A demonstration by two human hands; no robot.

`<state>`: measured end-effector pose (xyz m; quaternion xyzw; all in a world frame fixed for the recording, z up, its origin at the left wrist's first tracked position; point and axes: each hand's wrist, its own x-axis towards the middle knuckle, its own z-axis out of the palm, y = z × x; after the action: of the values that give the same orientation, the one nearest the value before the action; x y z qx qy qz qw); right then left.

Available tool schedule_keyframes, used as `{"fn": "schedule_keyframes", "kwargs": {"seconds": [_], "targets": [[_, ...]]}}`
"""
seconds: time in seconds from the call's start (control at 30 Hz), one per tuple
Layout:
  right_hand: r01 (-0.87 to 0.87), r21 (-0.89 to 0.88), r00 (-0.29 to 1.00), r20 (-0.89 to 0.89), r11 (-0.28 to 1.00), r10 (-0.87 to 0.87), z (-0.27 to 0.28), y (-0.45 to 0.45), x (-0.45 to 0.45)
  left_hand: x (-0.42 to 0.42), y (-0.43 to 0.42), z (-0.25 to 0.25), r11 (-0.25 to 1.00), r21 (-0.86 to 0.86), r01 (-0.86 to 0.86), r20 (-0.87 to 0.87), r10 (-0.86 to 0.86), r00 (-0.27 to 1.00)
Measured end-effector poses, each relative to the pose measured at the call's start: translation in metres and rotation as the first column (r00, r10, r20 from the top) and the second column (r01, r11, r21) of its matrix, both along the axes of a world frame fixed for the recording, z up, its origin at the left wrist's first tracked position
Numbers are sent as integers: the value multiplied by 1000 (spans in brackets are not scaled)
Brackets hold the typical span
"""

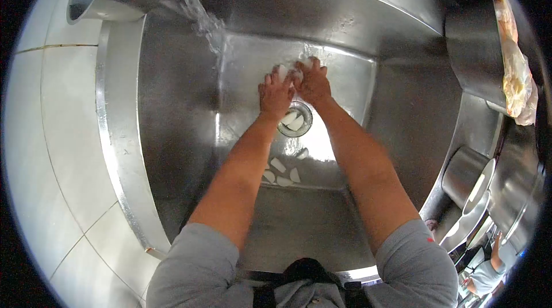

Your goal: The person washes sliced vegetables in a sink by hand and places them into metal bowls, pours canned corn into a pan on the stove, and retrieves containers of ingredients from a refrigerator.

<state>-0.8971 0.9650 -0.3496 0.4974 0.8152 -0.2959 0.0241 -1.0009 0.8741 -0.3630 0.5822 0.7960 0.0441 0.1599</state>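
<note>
Both hands: left hand [276, 96] beside right hand [314, 83], fingers bent over white pieces [282, 72]; cannot tell if clamped.
Sink floor [352, 87]: apparently gathering; next, calls for reaching drain pieces [296, 123] and loose pieces [278, 165] nearer the body.
Open room: left and right of both hands.
Sink walls [408, 112]: bounding all sides.
Upper left: water [190, 3] falling in.
</note>
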Motion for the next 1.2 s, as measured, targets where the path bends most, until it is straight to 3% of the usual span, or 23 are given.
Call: {"fn": "schedule_keyframes", "kwargs": {"seconds": [0.03,0.13,0.17,0.2,0.23,0.3,0.33,0.37,0.4,0.43,0.47,0.5,0.57,0.6,0.67,0.73,0.77,0.8,0.87,0.97,1.07,1.13,1.2], "targets": [[-20,-39,1000,3,999,20,-3,-3,4,-4,3,0,1000,-18,14,26,-13,1000],[-107,178,982,-135,978,132,-17,-20,39,-9,-1,-2,998,55,30,1,-30,1000],[-54,137,986,-147,989,74,-18,-24,48,-11,-4,-12,995,92,31,-54,-26,998],[-7,201,988,-151,979,38,-22,-26,59,-13,-7,-18,991,128,34,-109,-20,994],[41,268,988,-155,963,1,-26,-28,71,-16,-9,-18,989,144,-14,-66,24,998],[272,176,943,-245,946,-226,-25,-25,91,-23,-12,-13,980,169,-107,23,105,994],[428,8,864,-298,904,-407,-22,-21,98,-26,-13,-9,981,150,-123,45,117,992],[490,127,836,-348,862,-424,-18,-22,101,-30,-14,-4,981,131,-140,66,133,989],[606,-200,674,-385,770,-631,-11,-22,104,-33,-16,2,981,110,-157,88,147,985],[631,-508,482,-335,586,-809,-2,-21,106,-38,-20,-4,964,224,-141,65,130,989],[560,-756,284,-208,338,-936,7,-20,108,-41,-23,-9,947,265,-181,81,165,983],[486,-810,258,-225,328,-939,13,-23,113,-43,-26,-16,926,308,-220,100,199,975],[312,-897,203,-259,313,-944,16,-40,116,-48,-25,-8,874,295,-387,334,285,898],[216,-927,173,-273,307,-946,18,-49,115,-49,-23,-11,823,276,-497,554,286,782],[199,-955,108,-201,219,-974,40,-62,94,-44,-19,-24,726,150,-671,885,205,419],[103,-963,130,-236,249,-963,45,-73,75,-26,-16,31,858,15,-513,933,172,316],[77,-976,106,-193,202,-975,77,-72,58,-13,-17,66,913,-50,-405,953,165,254],[62,-986,74,-150,155,-986,112,-70,44,2,-21,95,934,8,-356,928,126,351],[-39,-968,-21,-249,249,-968,124,-75,39,36,-29,149,965,124,-232,858,13,513],[38,-918,-135,-396,394,-908,210,-79,63,84,-37,224,840,519,-158,661,-277,698],[324,-744,-134,-648,584,-750,326,-95,125,153,-33,292,729,633,-260,765,-539,352],[617,-416,0,-849,668,-529,364,-99,170,206,-21,342,679,672,-295,736,-659,158],[674,-391,-127,-897,627,-423,391,-96,209,248,-3,366,654,723,-225,687,-715,130]]}}
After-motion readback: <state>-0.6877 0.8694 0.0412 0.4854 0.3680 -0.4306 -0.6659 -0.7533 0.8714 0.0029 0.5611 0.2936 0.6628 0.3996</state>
